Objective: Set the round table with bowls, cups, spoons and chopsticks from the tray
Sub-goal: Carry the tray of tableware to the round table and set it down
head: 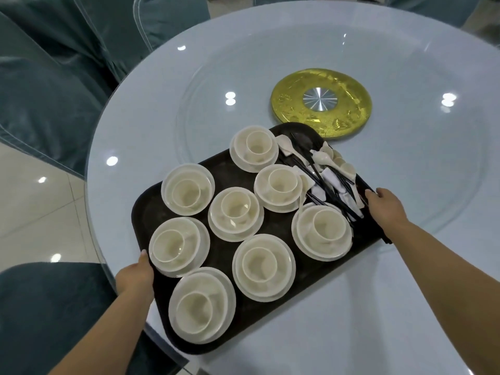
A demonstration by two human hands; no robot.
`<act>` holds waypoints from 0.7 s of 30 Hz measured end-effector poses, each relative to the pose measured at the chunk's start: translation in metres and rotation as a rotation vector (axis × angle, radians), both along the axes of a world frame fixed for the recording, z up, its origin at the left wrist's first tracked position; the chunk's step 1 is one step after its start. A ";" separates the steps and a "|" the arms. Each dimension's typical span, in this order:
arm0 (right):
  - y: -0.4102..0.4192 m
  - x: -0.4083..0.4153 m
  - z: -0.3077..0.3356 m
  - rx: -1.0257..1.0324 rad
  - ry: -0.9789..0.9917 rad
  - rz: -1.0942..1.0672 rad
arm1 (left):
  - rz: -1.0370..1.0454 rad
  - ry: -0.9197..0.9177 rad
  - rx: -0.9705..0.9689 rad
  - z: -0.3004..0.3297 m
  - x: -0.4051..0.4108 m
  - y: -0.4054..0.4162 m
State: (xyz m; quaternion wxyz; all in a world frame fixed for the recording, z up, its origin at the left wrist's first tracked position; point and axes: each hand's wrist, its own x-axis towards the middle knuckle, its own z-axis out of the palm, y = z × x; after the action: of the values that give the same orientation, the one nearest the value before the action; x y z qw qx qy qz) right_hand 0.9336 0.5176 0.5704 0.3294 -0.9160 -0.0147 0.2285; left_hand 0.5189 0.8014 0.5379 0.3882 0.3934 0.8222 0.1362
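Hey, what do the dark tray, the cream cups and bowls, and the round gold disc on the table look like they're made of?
Dark rectangular tray: likely matte plastic, scuffed and dull. Cream cups and bowls: glossy ceramic or melamine, hard to tell which. Round gold disc: embossed shiny metal or foil, with a brushed silver metal hub.

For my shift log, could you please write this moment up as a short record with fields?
tray: dark tray over the round table, gripped at both ends
left hand: left hand grips the near-left rim
right hand: right hand grips the far-right rim
crockery: eight white sets, each a cup inside a bowl
utensils: white spoons and black chopsticks piled at the tray's right end
table centre: gold disc
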 end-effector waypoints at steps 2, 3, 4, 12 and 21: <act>-0.001 0.001 -0.001 0.034 0.000 -0.071 | 0.003 -0.026 0.022 0.001 0.008 0.009; -0.002 0.002 -0.002 0.056 0.014 -0.110 | -0.018 -0.030 0.035 0.002 0.012 0.015; -0.004 0.005 -0.004 0.083 0.035 -0.140 | -0.048 -0.030 0.046 0.002 0.017 0.021; -0.018 0.008 -0.019 0.244 0.065 -0.363 | -0.167 -0.119 0.146 0.006 0.070 0.069; -0.025 0.003 -0.020 0.302 0.045 -0.513 | -0.301 -0.197 0.183 0.007 0.140 0.131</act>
State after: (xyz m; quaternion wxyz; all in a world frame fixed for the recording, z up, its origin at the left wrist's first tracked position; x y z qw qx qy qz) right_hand 0.9364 0.4930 0.5508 0.5090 -0.8253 0.1907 0.1533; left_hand 0.6590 0.9321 0.5453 0.4455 0.5303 0.6962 0.1886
